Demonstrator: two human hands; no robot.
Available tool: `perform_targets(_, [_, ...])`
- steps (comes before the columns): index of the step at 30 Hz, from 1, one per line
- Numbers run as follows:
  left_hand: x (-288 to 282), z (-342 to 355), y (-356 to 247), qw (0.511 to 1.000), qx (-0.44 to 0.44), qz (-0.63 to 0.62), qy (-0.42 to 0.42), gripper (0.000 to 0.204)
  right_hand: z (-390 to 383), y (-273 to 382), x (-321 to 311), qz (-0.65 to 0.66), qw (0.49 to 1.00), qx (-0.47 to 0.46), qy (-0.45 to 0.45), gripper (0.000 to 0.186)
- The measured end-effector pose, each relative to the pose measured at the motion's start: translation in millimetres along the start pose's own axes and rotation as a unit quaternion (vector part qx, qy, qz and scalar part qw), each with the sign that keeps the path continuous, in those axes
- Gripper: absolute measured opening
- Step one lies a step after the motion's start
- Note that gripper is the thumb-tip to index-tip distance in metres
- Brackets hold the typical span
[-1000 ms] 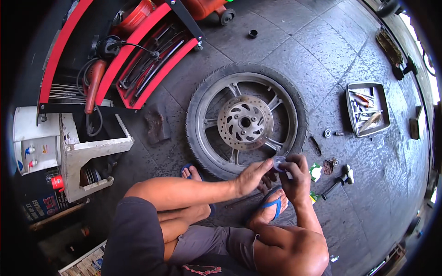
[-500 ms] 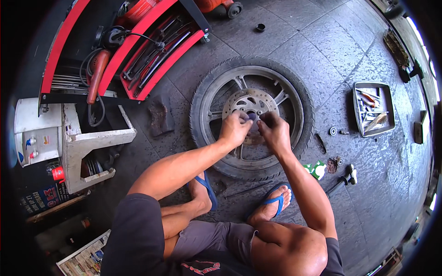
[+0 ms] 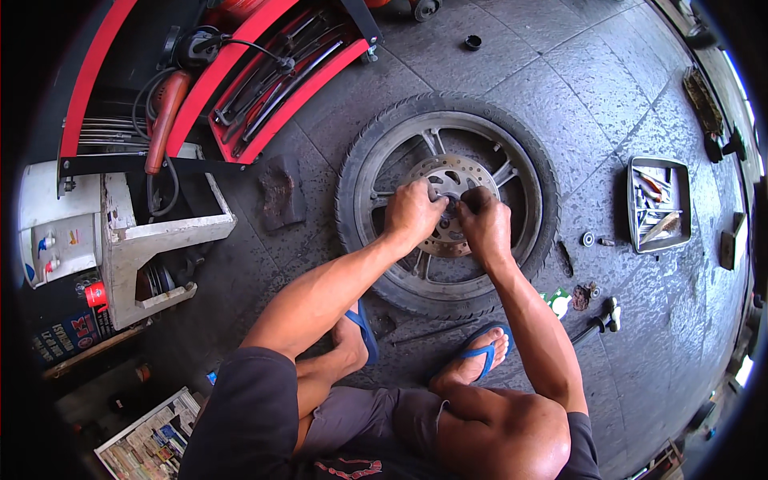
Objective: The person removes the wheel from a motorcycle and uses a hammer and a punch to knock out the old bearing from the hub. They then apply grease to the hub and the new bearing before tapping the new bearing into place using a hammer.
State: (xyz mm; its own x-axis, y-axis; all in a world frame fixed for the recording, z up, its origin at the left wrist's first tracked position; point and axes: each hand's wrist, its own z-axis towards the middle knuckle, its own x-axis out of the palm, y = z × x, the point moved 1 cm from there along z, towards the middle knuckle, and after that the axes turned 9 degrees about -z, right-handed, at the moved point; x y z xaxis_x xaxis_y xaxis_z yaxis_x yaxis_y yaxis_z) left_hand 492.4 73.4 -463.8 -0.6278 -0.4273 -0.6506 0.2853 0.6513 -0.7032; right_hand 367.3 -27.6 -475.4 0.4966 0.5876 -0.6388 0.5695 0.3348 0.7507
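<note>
At the far left of the frame sits a white machine cabinet (image 3: 120,232), with a red tool rack (image 3: 264,88) angled across the upper left and an orange-handled power tool (image 3: 164,120) hanging beside it. A dark pad (image 3: 280,192) lies on the concrete floor (image 3: 560,72) between rack and wheel.

At centre frame we find the motorcycle wheel (image 3: 446,204) lying flat, tyre fitted, brake disc (image 3: 456,180) facing up. Our left hand (image 3: 412,214) rests on the disc's left half, fingers curled down over the hub; what it grips, if anything, we cannot tell. Our right hand (image 3: 484,224) is closed around a small dark part at the hub centre; the part itself is too hidden to identify.

Both feet in blue sandals (image 3: 480,352) sit just below the tyre.

Risks, in our judgement: the small part may slip from pinched fingertips and drop between the spokes. Uneven pressing may seat it crooked at the hub. Fingers bearing on the disc may transfer grease to it.

At right lie a hammer (image 3: 596,320), a loose bearing (image 3: 588,238) and a metal tool tray (image 3: 658,204).
</note>
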Motion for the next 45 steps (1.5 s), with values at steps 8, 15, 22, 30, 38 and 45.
perform_targets(8, [16, 3, 9, 0.998, 0.034, 0.055, -0.025, 0.043, 3, 1, -1, -0.023, 0.999, -0.011, -0.024, 0.026])
perform_targets(15, [3, 8, 28, 0.994, 0.078, -0.006, 0.082, 0.045, -2, 10, -8, -0.023, 0.997, -0.035, 0.066, 0.036])
perform_targets(22, [-87, -13, -4, 0.945, 0.232, 0.060, 0.223, 0.038, -30, 4, -84, 0.107, 0.972, -0.006, 0.208, 0.020])
perform_targets(30, [-189, -62, 34, 0.962, 0.248, 0.002, 0.119, 0.031, -64, -107, -142, -0.260, 0.805, -0.131, 0.518, 0.023])
perform_targets(38, [-262, -85, 63, 0.981, 0.142, -0.121, -0.050, 0.028, 83, 37, -98, -0.474, 0.798, -0.199, 0.314, 0.026])
perform_targets(45, [-353, -110, 55, 0.953, 0.236, -0.103, -0.161, 0.025, 84, 356, -87, -0.263, 0.857, -0.381, 0.226, 0.031])
